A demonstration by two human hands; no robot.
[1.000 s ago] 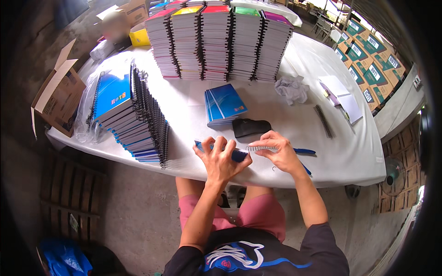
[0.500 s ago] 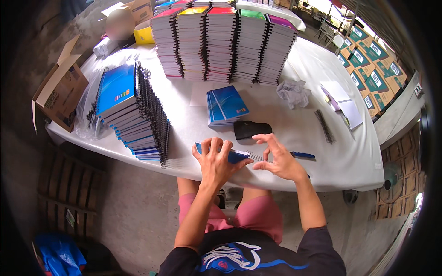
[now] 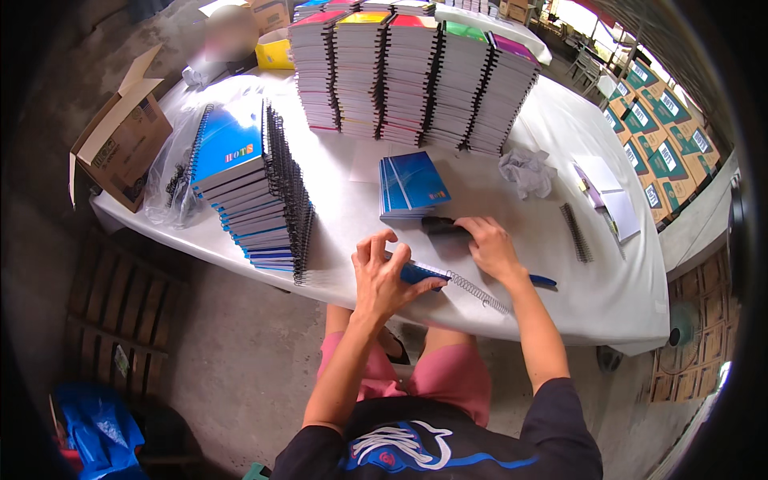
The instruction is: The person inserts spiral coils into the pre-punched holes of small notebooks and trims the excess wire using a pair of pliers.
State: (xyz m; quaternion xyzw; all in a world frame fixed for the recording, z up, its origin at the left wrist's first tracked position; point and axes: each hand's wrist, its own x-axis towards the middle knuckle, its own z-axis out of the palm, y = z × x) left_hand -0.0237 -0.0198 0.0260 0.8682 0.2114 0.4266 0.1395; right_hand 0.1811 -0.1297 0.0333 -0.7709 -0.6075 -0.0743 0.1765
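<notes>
Since the earlier frame the right hand (image 3: 492, 248) has lifted off the coil end and gone up the frame to the black tool (image 3: 445, 227), fingers curled loosely over it; whether they actually grip it cannot be told. The left hand (image 3: 382, 276) has stayed put, fingers spread and pressing flat on the blue notebook (image 3: 416, 273) at the tabletop's (image 3: 352, 216) near edge, just below centre frame.

To do this well, I judge the pressing hand should keep the punched edge square, so the wire spiral (image 3: 478, 291) trailing to the lower right threads without snagging.

The spiral is springy, thin metal; the cover looks glossy card. A small pile of blue covers (image 3: 412, 186) lies above, and a leaning stack of bound notebooks (image 3: 252, 192) at left shows ridged black coils. The white tabletop covering looks smooth.
</notes>
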